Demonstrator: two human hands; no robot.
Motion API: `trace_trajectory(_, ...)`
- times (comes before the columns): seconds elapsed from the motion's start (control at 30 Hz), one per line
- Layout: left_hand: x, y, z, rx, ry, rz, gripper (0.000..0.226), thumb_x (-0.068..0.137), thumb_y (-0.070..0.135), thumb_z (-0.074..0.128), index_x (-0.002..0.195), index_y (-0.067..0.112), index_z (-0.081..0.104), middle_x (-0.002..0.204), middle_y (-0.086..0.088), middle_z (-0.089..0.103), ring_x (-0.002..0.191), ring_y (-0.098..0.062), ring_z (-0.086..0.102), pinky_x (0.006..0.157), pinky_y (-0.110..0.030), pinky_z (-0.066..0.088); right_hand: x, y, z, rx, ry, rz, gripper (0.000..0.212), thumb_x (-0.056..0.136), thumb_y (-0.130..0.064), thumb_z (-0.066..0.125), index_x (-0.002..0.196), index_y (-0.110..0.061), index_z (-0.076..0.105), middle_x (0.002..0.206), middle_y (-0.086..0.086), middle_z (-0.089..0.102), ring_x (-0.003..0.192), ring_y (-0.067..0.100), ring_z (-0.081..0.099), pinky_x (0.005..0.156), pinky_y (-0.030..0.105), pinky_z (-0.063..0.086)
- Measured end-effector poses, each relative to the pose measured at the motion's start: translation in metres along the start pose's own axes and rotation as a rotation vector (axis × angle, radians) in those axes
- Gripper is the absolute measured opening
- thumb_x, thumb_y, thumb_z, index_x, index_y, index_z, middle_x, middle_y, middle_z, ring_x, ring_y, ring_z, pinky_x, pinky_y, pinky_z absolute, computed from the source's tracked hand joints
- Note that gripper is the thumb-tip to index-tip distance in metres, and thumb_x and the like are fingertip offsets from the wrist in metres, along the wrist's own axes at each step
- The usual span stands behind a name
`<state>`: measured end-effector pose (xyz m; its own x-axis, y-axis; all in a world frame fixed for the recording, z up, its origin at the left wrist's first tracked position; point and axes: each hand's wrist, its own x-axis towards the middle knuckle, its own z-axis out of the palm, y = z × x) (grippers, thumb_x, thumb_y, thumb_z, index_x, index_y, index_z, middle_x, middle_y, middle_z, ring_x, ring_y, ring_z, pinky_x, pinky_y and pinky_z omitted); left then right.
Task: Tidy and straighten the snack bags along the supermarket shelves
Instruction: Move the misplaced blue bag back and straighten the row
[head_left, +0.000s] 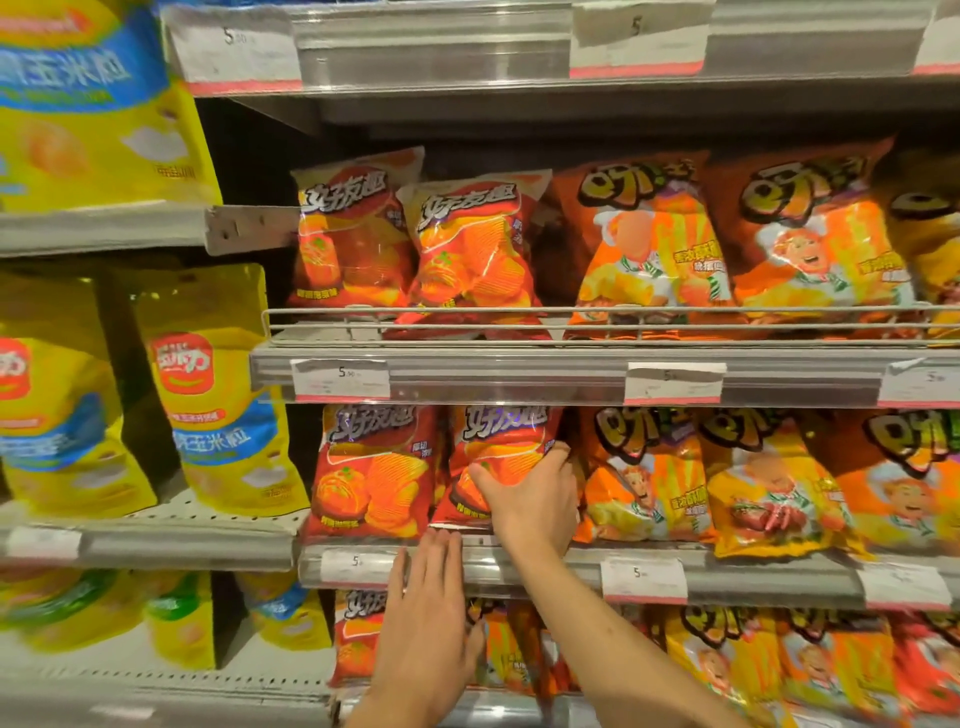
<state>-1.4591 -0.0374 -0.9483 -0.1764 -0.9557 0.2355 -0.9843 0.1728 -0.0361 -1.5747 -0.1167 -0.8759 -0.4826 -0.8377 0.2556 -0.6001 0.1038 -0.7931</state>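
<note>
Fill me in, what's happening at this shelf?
A person is straightening snack bags. The right hand grips the lower part of a red chip bag on the middle shelf, fingers wrapped around its right edge. The left hand is open and flat against the shelf edge just below that bag, holding nothing. Neighbouring orange bags stand upright.

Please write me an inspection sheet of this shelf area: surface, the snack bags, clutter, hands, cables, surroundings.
Surface: shelf edge with price tags, bags standing behind it.
Job's things: red chip bag tilted, gripped; second red bag upright beside it; orange bags to the right.
Clutter: nothing seen.
Hands: right hand grips the tilted bag; left hand open, flat against the shelf edge.
Cables: nothing seen.
Surroundings: yellow bags on the left shelves; more rows above and below.
</note>
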Motion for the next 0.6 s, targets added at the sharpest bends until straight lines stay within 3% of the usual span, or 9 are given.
trace_trajectory(0.13,-0.002,-0.001,0.001,-0.011,0.023,-0.003,0.086,0.095,0.054,0.033,0.156,0.011,-0.01,0.165,-0.005,-0.003,0.152,-0.023,-0.008,0.124,-0.047,0.002,-0.008,0.012,0.002,0.0,-0.009,-0.026,0.099,0.065,-0.073,0.078,0.134,-0.015,0.036,0.133,0.007,0.058,0.125,0.029,0.055,0.097,0.044,0.053)
trace_trajectory(0.3,-0.002,0.006,-0.004,0.0,0.023,-0.018,0.086,0.096,0.051,0.035,0.156,0.008,-0.009,0.166,-0.009,-0.002,0.153,-0.025,-0.006,0.124,-0.045,0.001,-0.008,0.02,-0.001,-0.026,-0.06,-0.067,0.105,0.063,-0.077,0.076,0.136,-0.015,0.034,0.136,0.007,0.056,0.128,0.028,0.053,0.098,0.044,0.052)
trace_trajectory(0.43,-0.003,0.012,-0.01,-0.028,0.053,-0.053,0.081,0.097,0.05,0.038,0.157,0.008,0.003,0.164,-0.009,0.008,0.152,-0.024,0.002,0.125,-0.042,0.004,-0.009,0.027,-0.007,-0.014,-0.151,-0.078,0.11,0.06,-0.078,0.077,0.137,-0.015,0.032,0.137,0.009,0.053,0.13,0.031,0.05,0.099,0.042,0.049)
trace_trajectory(0.53,-0.007,0.025,-0.013,-0.074,0.068,-0.119,0.079,0.095,0.048,0.046,0.155,0.007,0.015,0.162,-0.011,0.01,0.151,-0.028,0.008,0.124,-0.043,0.011,-0.012,0.037,-0.022,0.08,-0.275,-0.131,0.124,0.065,-0.074,0.079,0.155,-0.014,0.018,0.151,0.011,0.041,0.141,0.03,0.038,0.11,0.039,0.039)
trace_trajectory(0.6,-0.012,0.041,-0.015,-0.144,0.116,-0.143,0.069,0.091,0.042,0.057,0.146,0.006,0.037,0.152,-0.015,0.032,0.143,-0.032,0.029,0.118,-0.044,0.026,-0.018,0.051,-0.04,0.139,-0.312,-0.215,0.123,0.074,-0.068,0.076,0.162,-0.018,0.007,0.163,0.006,0.028,0.15,0.025,0.026,0.117,0.036,0.03)
